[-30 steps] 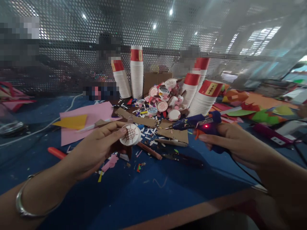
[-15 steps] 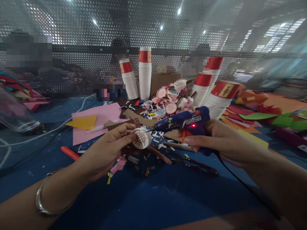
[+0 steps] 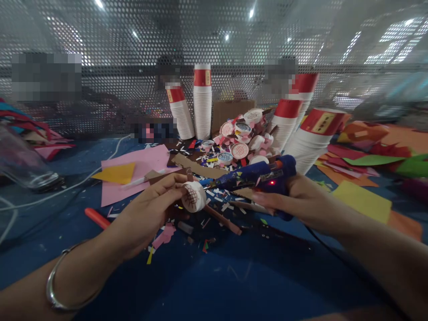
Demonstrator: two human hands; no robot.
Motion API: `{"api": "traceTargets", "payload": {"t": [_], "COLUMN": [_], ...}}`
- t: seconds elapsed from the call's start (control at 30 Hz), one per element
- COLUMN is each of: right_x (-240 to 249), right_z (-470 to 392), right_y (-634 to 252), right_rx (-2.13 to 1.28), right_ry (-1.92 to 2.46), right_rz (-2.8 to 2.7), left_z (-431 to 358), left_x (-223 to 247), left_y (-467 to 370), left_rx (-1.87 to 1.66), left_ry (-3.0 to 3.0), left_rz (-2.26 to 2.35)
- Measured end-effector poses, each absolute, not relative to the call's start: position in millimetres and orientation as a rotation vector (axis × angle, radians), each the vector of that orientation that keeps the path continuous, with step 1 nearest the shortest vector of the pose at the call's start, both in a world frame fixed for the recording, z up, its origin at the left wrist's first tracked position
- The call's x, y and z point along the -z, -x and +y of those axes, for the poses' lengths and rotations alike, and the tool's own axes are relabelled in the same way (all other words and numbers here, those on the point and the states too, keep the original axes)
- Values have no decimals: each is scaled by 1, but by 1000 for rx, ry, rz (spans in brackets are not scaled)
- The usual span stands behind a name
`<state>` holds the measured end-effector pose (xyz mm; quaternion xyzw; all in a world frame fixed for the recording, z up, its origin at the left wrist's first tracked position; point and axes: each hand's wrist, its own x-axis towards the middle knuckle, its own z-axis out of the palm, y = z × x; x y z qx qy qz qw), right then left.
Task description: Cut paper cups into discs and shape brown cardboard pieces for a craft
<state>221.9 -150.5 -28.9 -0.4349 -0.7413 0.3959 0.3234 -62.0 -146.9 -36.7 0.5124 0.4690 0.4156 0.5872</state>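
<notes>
Between the thumb and fingers of my left hand [image 3: 150, 207] is a small white paper disc piece [image 3: 194, 197], like a cut cup bottom, with a brown grid drawn on its face and a brown strip at its top. My right hand [image 3: 294, 196] is wrapped round a blue hot glue gun [image 3: 247, 174] with a red light lit on its side. The gun's nozzle points left and reaches the right edge of the disc piece; whether it touches I cannot tell. A dark cord runs from the gun's handle past my right wrist.
Similar decorated discs [image 3: 240, 150] lie piled behind the gun. Stacks of paper cups [image 3: 202, 107] stand at the back. Paper scraps litter the blue table [image 3: 200, 285]. Pink paper [image 3: 112, 191] and a red stick [image 3: 96, 217] lie left, coloured sheets [image 3: 361, 200] right. A perforated screen rises behind.
The disc piece has turned, so its side wall shows more, and moved slightly left and down. My right index finger has straightened over the orange trigger. The view has shifted a little.
</notes>
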Motion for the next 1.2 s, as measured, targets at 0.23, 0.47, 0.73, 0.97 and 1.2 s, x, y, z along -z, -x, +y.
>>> {"api": "traceTargets", "payload": {"t": [0.23,0.47,0.73,0.97,1.2], "right_x": [31,40,41,42,41], "right_z": [-149,-148,-148,-146,-147], "right_y": [-222,-226,-228,-230,-231], "right_rx": [-1105,-1079,-1019,-981,-934], "right_ry": [1088,1064,1097,1115,1141], "right_rz": [-1898,-1885,-1919,-1945,-1960], "left_z": [-144,-143,-143,-143,-143], "left_x": [43,46,46,45,47], "left_y": [63,64,62,62,63], "left_rx": [-915,-897,-875,-856,-859], "left_ry": [-1238,-1272,-1271,-1300,-1318], "left_rz": [1094,1109,1135,1154,1166]}}
